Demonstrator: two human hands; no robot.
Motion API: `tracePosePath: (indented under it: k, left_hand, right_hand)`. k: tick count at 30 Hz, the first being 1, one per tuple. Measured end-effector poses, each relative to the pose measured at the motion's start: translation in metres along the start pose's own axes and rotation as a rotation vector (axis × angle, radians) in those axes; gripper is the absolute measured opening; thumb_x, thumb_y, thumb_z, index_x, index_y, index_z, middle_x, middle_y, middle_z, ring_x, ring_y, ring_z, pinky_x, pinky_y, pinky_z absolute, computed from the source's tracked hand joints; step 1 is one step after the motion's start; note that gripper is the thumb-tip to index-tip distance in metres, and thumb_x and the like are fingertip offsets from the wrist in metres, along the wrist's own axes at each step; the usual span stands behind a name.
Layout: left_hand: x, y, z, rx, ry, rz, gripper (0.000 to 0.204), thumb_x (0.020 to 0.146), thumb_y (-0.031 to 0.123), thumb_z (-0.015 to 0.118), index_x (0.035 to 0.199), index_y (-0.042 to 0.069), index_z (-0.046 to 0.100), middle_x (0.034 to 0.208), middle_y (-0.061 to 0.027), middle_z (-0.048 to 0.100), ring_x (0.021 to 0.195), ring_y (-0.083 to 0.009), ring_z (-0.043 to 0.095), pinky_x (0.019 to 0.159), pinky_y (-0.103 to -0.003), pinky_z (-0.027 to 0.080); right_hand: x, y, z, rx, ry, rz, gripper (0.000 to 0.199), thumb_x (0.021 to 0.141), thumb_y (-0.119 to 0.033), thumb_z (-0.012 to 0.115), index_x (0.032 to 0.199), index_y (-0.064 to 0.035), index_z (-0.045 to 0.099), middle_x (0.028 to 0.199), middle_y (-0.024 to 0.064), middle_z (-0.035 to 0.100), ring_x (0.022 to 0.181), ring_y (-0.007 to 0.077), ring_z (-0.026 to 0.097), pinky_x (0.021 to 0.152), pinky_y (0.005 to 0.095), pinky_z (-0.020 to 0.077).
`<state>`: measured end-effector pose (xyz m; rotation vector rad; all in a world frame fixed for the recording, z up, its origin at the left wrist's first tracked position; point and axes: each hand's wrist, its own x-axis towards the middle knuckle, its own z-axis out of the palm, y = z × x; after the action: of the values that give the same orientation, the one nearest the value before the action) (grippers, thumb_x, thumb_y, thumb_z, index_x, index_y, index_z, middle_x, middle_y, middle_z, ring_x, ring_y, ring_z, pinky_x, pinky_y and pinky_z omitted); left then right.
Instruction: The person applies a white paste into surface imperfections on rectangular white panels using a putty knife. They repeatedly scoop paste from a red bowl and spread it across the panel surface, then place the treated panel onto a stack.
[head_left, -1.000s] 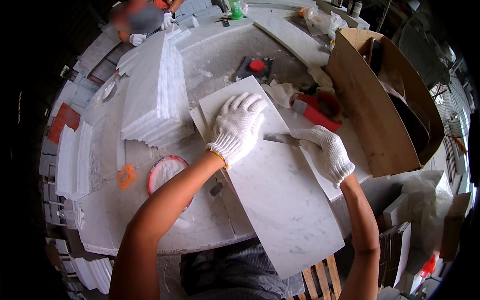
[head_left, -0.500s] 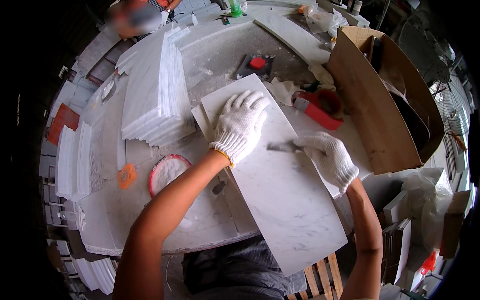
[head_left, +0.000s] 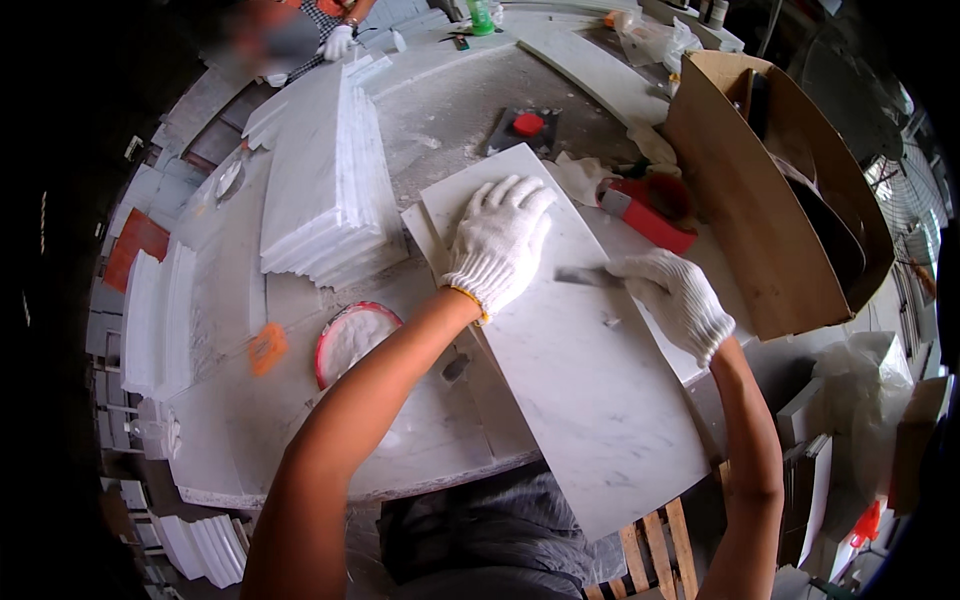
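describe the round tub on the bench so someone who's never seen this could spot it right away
Start at the stack of white marble slabs on the left half of the pale stone bench. Just below its near end, left of the left hand, lies a shallow round tub. Its red rim around white contents sets it apart from the flat orange scrap beside it.

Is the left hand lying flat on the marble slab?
Yes, the gloved left hand lies palm down, fingers spread, on the marble slab.

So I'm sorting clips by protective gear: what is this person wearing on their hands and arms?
Both hands wear white knitted cotton work gloves: left hand, right hand. The left glove's ribbed cuff has a thin yellow-orange edge at the wrist. Both forearms are bare, with no sleeves, watch or bands in view.
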<state>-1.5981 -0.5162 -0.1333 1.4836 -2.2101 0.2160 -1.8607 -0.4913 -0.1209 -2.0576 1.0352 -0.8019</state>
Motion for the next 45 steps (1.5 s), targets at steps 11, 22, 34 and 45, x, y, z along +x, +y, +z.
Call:
tracePosePath:
  k: [11, 22, 34, 45]
  left_hand:
    - [0.001, 0.002, -0.001, 0.059, 0.047, 0.034, 0.032, 0.094, 0.029, 0.057, 0.120, 0.011, 0.061, 0.128, -0.0093, 0.061, 0.124, -0.0298, 0.053, 0.108, -0.045, 0.038]
    - [-0.070, 0.079, -0.041, -0.280, -0.289, 0.722, 0.055, 0.100, 0.050, 0.042, 0.147, 0.021, 0.047, 0.153, -0.0103, 0.042, 0.141, -0.0327, 0.039, 0.118, -0.049, 0.030]
    - [-0.047, 0.085, -0.021, -0.022, -0.324, 0.223, 0.067, 0.098, 0.058, 0.042, 0.146, 0.011, 0.045, 0.152, -0.0169, 0.040, 0.144, -0.0334, 0.033, 0.121, -0.050, 0.021]
    - [-0.103, 0.129, -0.042, -0.445, 0.032, 0.467, 0.026, 0.087, 0.028, 0.069, 0.108, 0.013, 0.072, 0.117, -0.0055, 0.065, 0.116, -0.0246, 0.059, 0.102, -0.043, 0.048]
  right_hand:
    - [-0.149, 0.006, -0.030, 0.695, 0.634, 0.392, 0.049, 0.099, -0.017, 0.060, 0.141, 0.0052, 0.048, 0.087, 0.0025, 0.058, 0.068, 0.0065, 0.047, 0.061, 0.0207, 0.0389]
    - [-0.287, -0.009, 0.030, 1.200, 0.970, 0.368, 0.064, 0.098, -0.019, 0.064, 0.151, -0.0021, 0.034, 0.092, -0.0046, 0.062, 0.072, 0.0046, 0.054, 0.066, 0.0185, 0.0480]
    - [-0.235, -0.033, 0.026, 0.903, 0.795, 0.374, 0.060, 0.096, -0.029, 0.067, 0.144, 0.0003, 0.045, 0.081, -0.0031, 0.053, 0.065, 0.0053, 0.048, 0.056, 0.0203, 0.0405]
    - [-0.112, -0.035, -0.024, 0.405, 0.369, 0.370, 0.043, 0.092, -0.006, 0.064, 0.133, 0.0032, 0.059, 0.089, 0.0044, 0.064, 0.068, 0.0085, 0.056, 0.063, 0.0240, 0.0485]
